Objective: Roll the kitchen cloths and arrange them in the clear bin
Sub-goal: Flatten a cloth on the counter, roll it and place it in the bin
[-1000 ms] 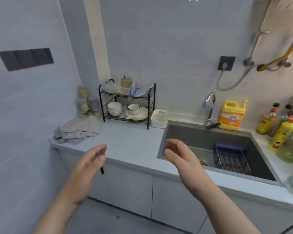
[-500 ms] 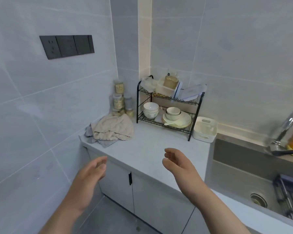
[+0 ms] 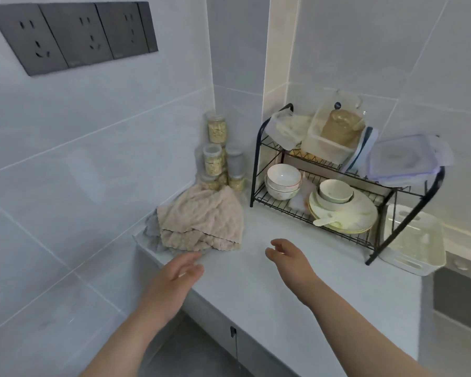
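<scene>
Kitchen cloths lie in a rumpled heap at the left end of the counter, pushed into the wall corner. A beige one is on top, with a grey one showing beneath at its left edge. None is rolled.

Our left hand hovers just in front of the heap, fingers loose and spread, holding nothing. We cannot tell if the tips touch the fabric. Our right hand is over bare counter to the right, fingers slack and empty.

Stacked jars stand behind the heap. A black wire rack just beside them carries bowls, a plate and plastic boxes. A white tub sits at the rack's right.
</scene>
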The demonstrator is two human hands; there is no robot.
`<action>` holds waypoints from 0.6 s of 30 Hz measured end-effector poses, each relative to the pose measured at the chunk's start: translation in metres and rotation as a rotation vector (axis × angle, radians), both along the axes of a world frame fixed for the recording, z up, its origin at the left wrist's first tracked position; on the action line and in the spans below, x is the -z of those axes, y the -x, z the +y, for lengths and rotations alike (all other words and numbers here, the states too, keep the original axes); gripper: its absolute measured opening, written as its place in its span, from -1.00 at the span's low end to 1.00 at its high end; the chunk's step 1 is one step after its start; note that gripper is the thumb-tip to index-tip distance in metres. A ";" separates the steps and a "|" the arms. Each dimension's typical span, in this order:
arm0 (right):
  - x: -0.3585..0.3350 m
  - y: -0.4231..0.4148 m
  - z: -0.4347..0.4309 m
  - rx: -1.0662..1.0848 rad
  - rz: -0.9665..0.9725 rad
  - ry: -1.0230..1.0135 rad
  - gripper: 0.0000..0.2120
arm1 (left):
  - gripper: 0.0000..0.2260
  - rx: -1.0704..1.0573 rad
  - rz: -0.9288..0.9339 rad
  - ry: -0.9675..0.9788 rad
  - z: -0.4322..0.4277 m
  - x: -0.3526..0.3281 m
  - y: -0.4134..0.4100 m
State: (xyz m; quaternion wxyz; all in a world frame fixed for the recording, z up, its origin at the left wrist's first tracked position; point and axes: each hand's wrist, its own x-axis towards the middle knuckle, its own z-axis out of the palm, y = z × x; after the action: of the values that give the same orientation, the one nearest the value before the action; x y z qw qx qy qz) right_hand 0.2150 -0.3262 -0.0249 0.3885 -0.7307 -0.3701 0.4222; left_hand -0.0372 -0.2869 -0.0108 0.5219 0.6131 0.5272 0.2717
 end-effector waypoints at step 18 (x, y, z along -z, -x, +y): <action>0.101 0.013 0.167 -0.392 -0.711 0.668 -0.34 | -0.80 0.499 0.612 -0.438 0.268 0.114 0.002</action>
State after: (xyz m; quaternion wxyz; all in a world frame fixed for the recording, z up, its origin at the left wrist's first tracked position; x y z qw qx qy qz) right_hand 0.2018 -0.1589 -0.1258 -0.1016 -0.8299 -0.4541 0.3079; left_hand -0.0397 -0.0190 -0.1245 0.2494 0.8696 0.4233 0.0492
